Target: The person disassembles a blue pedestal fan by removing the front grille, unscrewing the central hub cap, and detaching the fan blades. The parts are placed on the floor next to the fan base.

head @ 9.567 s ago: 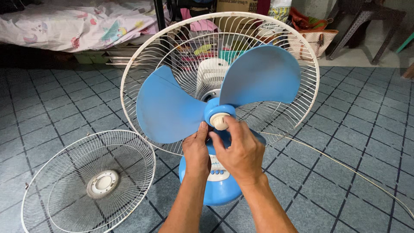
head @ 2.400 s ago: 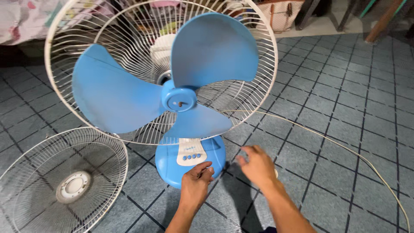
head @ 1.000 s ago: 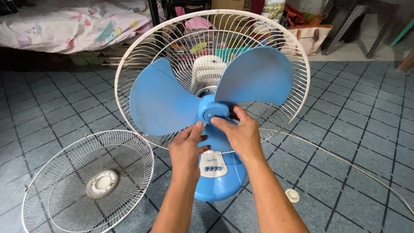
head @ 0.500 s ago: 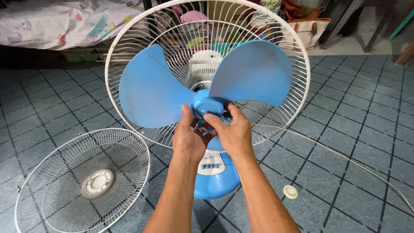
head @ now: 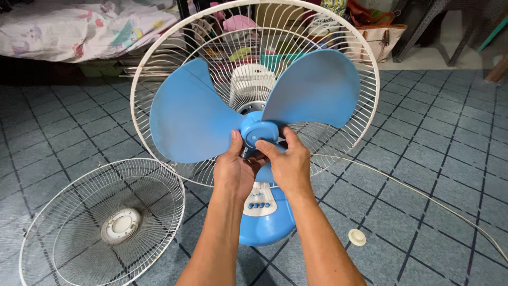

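1. Where both hands meet at the centre of the frame sits the blue fan blade [head: 254, 106], a three-lobed piece of smooth, matte plastic with a round hub [head: 260, 130] in the middle; two broad lobes spread to the upper left and upper right, and the third is mostly hidden behind the hands.
2. Left hand [head: 234, 168]: thumb pressed against the left edge of the hub, the other fingers curled behind the blade out of sight.
3. Right hand [head: 287, 165]: fingers pinching the hub from the lower right, with the thumb tip on its front face.
4. Behind the blade stands the rear guard [head: 159, 69], a round cage of thin white wire spokes with a thicker rim, and a slotted white motor housing [head: 253, 85] shows through it.
5. Below the hands is the fan's rounded blue base [head: 267, 225], glossy, with a white panel of small blue buttons [head: 259, 201].
6. Lower left on the grey tiled floor [head: 434, 159] lies the detached front guard [head: 103, 225], a domed wire grille with a white centre disc.
7. Lower right on the tiles rest a small cream round cap [head: 357, 237] and a thin pale cord [head: 423, 193].
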